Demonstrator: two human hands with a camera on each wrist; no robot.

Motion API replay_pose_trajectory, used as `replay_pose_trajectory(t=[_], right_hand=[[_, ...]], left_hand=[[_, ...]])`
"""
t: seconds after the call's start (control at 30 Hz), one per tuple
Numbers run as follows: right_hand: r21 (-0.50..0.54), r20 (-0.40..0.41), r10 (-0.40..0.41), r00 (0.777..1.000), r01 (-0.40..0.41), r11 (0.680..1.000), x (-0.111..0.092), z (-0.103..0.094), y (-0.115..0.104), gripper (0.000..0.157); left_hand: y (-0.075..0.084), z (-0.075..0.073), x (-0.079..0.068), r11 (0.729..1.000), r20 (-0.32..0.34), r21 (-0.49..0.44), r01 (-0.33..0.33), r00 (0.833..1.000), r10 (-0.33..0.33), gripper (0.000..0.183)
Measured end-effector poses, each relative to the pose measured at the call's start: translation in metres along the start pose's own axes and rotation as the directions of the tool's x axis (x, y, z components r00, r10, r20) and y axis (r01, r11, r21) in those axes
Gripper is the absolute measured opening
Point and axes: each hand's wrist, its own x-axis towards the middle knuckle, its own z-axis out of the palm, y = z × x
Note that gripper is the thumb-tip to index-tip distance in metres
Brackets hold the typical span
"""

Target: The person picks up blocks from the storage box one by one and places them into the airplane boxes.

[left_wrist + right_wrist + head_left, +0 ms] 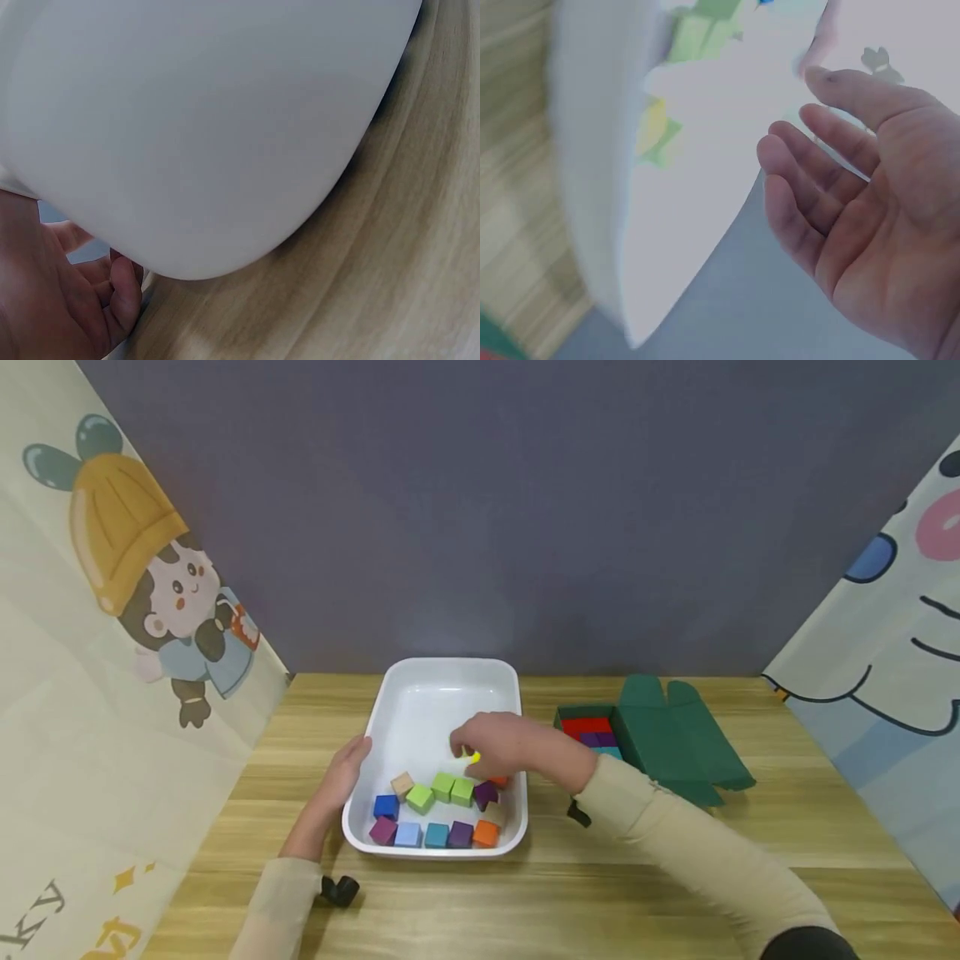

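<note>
A white tray [420,693] lies on the table with small coloured cubes gathered mostly in its near half. My left hand [347,774] holds the tray's left rim; in the left wrist view its fingers [124,289] curl beside the tray's outer wall. Over the tray's right half hangs my right hand [495,745], fingers loosely bent. The right wrist view shows nothing between them. Below it a yellow piece [475,757] shows partly. Nearby are lime green cubes [442,787], a blue cube [386,807], a teal cube [437,835] and an orange cube [486,834].
Right of the tray stands a dark green box [622,731] with its lid flaps [675,735] folded open. Red pieces [587,725], purple and teal ones lie inside it. A grey panel [525,527] rises behind the wooden table [600,893], and printed cloths hang at both sides.
</note>
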Motion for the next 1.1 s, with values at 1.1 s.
replay_pose_trajectory(t=[1.1], right_hand=[[-0.067,0.134,0.143,0.981,-0.135,0.989,0.058,0.014,-0.039,0.024]], left_hand=[[-0.001,-0.003,0.003,1.0,0.013,-0.004,0.005,1.0,-0.005,0.064]])
